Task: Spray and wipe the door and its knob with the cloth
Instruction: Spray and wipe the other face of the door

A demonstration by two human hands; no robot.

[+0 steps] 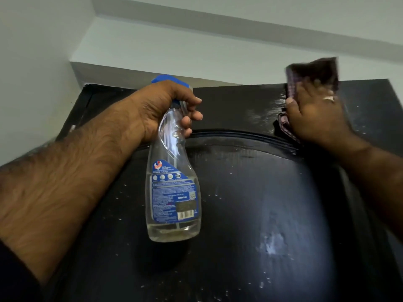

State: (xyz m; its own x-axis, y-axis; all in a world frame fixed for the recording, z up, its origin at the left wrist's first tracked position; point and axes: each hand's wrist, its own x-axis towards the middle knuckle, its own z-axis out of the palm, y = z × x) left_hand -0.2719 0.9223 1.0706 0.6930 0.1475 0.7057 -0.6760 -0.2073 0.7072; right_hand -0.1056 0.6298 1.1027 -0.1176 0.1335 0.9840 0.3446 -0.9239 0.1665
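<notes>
The door (239,192) is a dark, glossy panel filling the lower frame, seen from below so its top edge lies near the white ceiling (196,46). A raised curved moulding (239,136) arcs across its upper part. Droplets and a pale wet smear speckle the surface.

The cloth (314,73), dark and woven, lies flat against the door's top right area, one corner standing above the top edge. The right hand (316,114) presses it there, fingers spread over it; a ring shows.

The spray bottle (172,171), clear plastic with a blue label and blue trigger head, hangs upright, long axis near vertical, nozzle toward the door. The left hand (161,107) grips its neck, fingers curled round.
</notes>
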